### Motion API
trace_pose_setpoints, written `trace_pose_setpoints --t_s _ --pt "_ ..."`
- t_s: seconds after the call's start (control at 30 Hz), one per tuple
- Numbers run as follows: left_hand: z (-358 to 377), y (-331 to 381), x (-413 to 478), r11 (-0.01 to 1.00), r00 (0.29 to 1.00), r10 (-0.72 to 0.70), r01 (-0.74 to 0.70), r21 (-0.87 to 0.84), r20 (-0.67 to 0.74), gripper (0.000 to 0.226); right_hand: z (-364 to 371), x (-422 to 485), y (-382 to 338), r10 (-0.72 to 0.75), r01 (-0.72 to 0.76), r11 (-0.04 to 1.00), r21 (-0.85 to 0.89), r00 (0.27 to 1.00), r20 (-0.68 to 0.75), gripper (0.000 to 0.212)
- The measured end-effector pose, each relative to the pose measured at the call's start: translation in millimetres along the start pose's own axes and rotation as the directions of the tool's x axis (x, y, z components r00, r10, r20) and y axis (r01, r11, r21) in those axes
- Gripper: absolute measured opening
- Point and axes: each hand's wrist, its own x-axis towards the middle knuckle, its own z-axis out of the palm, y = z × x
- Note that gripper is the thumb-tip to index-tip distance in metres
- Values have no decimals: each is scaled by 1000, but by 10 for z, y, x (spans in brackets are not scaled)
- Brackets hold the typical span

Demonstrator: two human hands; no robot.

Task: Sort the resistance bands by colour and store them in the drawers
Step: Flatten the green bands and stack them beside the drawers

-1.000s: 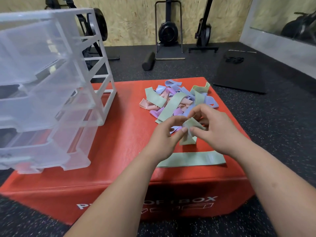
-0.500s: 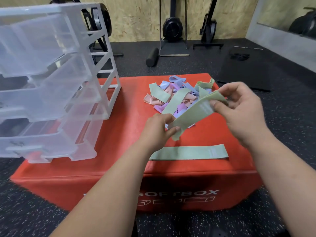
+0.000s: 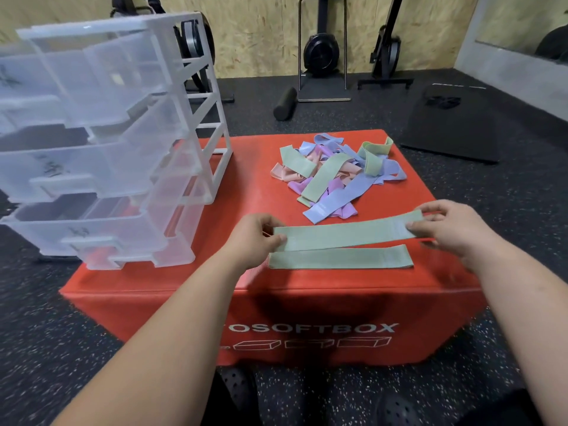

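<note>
A green resistance band (image 3: 344,235) is stretched flat between my hands just above the red box (image 3: 246,167). My left hand (image 3: 255,238) pinches its left end and my right hand (image 3: 445,229) pinches its right end. A second green band (image 3: 339,257) lies flat on the box directly below it, near the front edge. A mixed pile of bands (image 3: 335,173) in green, pink, purple and blue sits further back on the box. The clear plastic drawer unit (image 3: 101,149) stands on the box's left side with its drawers pulled out.
Black rubber gym floor surrounds the box. A foam roller (image 3: 285,103), a machine stand (image 3: 322,53) and a black mat (image 3: 455,124) lie beyond the box. My dark shoes (image 3: 233,392) show below the box front.
The crumpled green band has been pulled out straight between both hands and lowered toward the front of the box, just over the flat green band.
</note>
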Motion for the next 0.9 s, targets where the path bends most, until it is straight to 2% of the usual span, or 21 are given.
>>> trace_pose_setpoints --t_s 0.13,0.3,0.4,0.57,0.77,0.9 --pt "21 -33 -69 999 999 -36 37 35 -33 18 34 0 106 58 -57 994 -91 998 14 35" --pt "50 -13 -82 973 998 3 11 231 -62 18 63 72 213 -4 8 953 -302 1000 14 28" --pt "78 -17 -54 949 997 41 -21 315 -58 20 85 130 263 -73 65 873 -483 997 4 27" --pt "136 -81 4 903 995 95 -76 423 -24 18 137 161 278 -125 142 744 -653 989 74 28" --pt "151 -120 43 822 992 122 -123 557 39 23 177 234 361 -101 148 589 -795 989 109 34" --pt "55 -99 66 815 983 146 -184 549 112 31 95 254 282 -132 241 538 -807 970 202 43"
